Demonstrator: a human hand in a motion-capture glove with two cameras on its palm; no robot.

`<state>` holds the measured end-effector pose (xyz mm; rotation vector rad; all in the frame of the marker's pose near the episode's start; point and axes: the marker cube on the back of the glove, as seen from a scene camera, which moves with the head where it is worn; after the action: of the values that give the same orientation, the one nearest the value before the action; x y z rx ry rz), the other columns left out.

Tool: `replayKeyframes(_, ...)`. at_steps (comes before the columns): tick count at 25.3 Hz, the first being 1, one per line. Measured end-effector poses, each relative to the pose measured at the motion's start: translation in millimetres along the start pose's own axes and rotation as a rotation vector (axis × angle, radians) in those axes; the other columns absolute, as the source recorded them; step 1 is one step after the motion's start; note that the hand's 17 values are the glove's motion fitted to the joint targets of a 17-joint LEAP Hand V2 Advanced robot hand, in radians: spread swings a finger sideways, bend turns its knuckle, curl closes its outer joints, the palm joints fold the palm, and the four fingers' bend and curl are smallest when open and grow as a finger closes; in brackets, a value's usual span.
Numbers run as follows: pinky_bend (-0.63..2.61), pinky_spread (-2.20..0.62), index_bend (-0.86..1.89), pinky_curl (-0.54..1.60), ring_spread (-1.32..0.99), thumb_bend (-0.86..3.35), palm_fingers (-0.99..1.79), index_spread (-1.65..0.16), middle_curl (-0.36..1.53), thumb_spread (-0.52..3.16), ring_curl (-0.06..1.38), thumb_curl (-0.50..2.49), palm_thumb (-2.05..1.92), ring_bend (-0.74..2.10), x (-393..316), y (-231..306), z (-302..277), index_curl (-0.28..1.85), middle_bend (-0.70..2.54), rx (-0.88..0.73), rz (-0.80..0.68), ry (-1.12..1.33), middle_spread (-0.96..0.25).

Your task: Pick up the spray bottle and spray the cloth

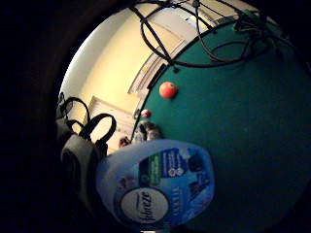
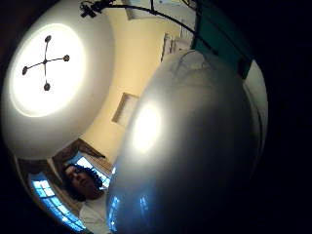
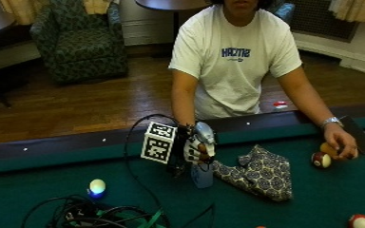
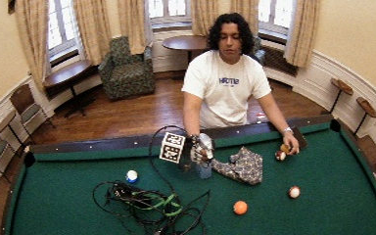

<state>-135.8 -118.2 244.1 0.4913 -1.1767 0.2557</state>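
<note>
hand [image 3: 194, 148] around plastic spray bottle [image 3: 203, 172]

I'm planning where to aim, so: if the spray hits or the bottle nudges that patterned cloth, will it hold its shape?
Probably not. The cloth lies crumpled in soft folds on the felt, so it looks floppy. Likely light, it may slide or bunch when nudged.

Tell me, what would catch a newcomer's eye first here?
Probably the gloved right hand, whose grip is round a spray bottle standing on the green pool table, beside a crumpled patterned cloth. Next, the tangle of black cables on the felt, then the scattered billiard balls, such as the orange ball and the one under the person's bare hand.
</note>
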Motion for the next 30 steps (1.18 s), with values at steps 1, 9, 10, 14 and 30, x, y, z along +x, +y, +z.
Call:
replayKeyframes(1,0.49,-0.32,0.40,0.43,-0.21,-0.03,1.40,-0.28,0.58,0.39,0.50,0.78,0.90,0.81,0,0,0,0.57,0.68,0.000,-0.001,0.001,-0.22)
replayKeyframes(9,0.49,-0.32,0.40,0.43,-0.21,-0.03,1.40,-0.28,0.58,0.38,0.50,0.80,0.89,0.81,1,3,0,0.58,0.69,-0.013,0.002,0.003,-0.22)
replayKeyframes(10,0.49,-0.32,0.40,0.43,-0.21,-0.03,1.40,-0.28,0.58,0.38,0.50,0.80,0.89,0.81,0,2,0,0.58,0.69,-0.012,0.002,-0.001,-0.22)
replayKeyframes(14,0.50,-0.32,0.40,0.43,-0.21,-0.03,1.40,-0.28,0.58,0.38,0.50,0.80,0.89,0.81,-7,1,-11,0.58,0.69,0.013,0.011,-0.072,-0.22)
replayKeyframes(30,0.49,-0.31,0.40,0.43,-0.21,-0.03,1.39,-0.28,0.58,0.35,0.50,0.83,0.91,0.82,-165,-62,-84,0.60,0.69,-0.168,-0.110,-0.087,-0.21)
